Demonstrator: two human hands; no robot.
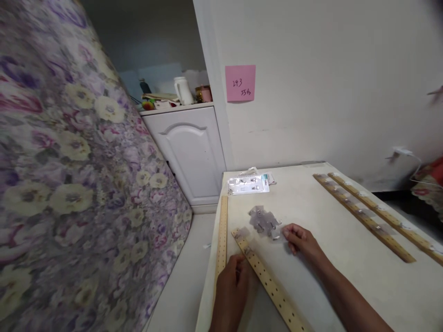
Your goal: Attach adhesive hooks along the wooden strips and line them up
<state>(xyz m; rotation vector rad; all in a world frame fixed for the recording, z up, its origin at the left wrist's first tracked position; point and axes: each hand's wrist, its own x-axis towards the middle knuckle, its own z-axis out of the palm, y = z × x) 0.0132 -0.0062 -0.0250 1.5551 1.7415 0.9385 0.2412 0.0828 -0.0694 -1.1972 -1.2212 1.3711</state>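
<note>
A perforated wooden strip [266, 278] lies slanting in front of me. Two clear squares with small metal hooks sit at its far end, one being this clear adhesive hook [243, 233]. Beside the strip's left edge is my left hand [232, 288], its fingers curled closed; what they hold, if anything, is hidden. A loose pile of clear adhesive hooks [261, 219] lies beyond the strip. At the pile's right edge, my right hand [300, 240] pinches the edge of one clear adhesive hook [276, 235] with thumb and fingertips.
Another perforated strip [223, 226] runs along the table's left edge. Two strips with clear hooks, including this one [360, 213], lie at the right. Blister packs [248, 184] rest at the back. A pink note [240, 83] is on the wall; a floral curtain [86, 184] hangs left.
</note>
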